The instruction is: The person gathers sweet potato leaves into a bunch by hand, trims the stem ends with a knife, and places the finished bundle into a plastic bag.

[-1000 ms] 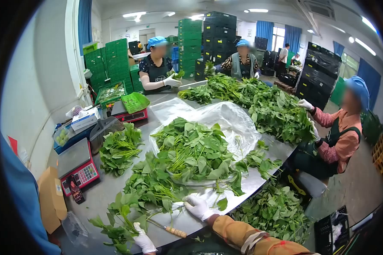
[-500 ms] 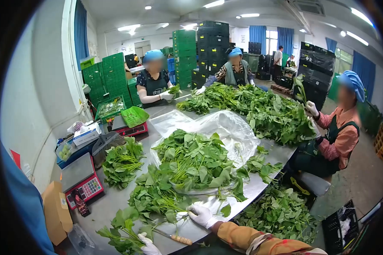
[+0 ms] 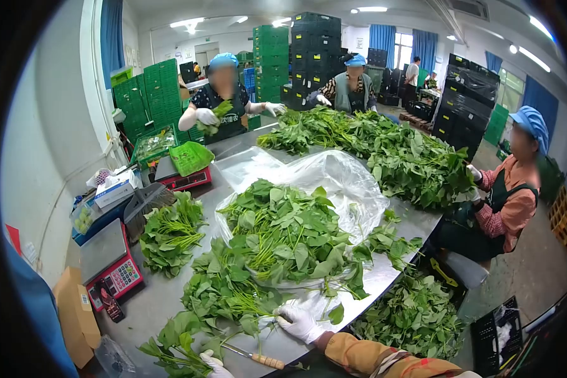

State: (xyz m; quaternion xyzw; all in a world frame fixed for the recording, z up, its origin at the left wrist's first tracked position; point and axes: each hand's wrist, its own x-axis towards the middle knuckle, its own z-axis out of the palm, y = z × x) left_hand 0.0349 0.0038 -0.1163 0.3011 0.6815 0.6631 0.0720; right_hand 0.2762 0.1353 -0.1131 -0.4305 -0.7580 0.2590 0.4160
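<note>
My left hand (image 3: 215, 364), in a white glove at the bottom edge, is closed around the stems of a bunch of leafy greens (image 3: 173, 346). My right hand (image 3: 300, 323), also gloved, lies near the table's front edge with its fingertips pinching stem ends of the leafy greens (image 3: 223, 283) in the nearer pile. Between my hands lies a knife (image 3: 268, 361) with a wooden handle and thin metal blade. Just beyond, more greens (image 3: 290, 233) fill a clear plastic bag (image 3: 359, 214) that stands open on the metal table (image 3: 375, 280).
A red scale (image 3: 116, 271) and a separate bunch of greens (image 3: 173, 233) are at left. Several co-workers in blue caps surround a large heap of greens (image 3: 384, 151) at the back. Below the table's right edge are more greens (image 3: 416, 315). Stacked crates (image 3: 312, 63) stand behind.
My view has shifted slightly; my hands stay in nearly the same places. The co-worker at back left has moved a bunch across the body and stretched a hand toward the heap.
</note>
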